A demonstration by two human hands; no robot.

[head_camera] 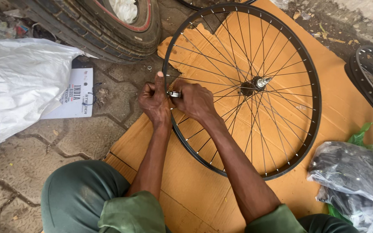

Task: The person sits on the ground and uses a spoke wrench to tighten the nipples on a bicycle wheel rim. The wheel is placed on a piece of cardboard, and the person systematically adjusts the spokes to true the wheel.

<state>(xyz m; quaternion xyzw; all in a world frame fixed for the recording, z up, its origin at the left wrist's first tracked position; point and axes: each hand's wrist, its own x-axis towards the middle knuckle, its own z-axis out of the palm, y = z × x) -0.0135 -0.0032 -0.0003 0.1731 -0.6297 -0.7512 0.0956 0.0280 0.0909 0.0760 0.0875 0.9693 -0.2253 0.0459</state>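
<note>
- The bicycle wheel (255, 64) lies flat on a sheet of brown cardboard (186, 190), black rim, thin spokes, hub (255, 83) with its axle sticking up at the centre.
- Left hand (154, 101) sits at the wheel's left rim, fingers curled tight around it, thumb pointing up.
- Right hand (195, 100) is just inside that same bit of rim, touching the left one, fingertips pinching a small shiny metal tool (174, 93).
- Beyond the wheel's upper left there's a stack of car tyres (104, 26); a white sack (18, 82) further left.
- Clear plastic bags (346, 172) sit off the wheel's lower right.
</note>
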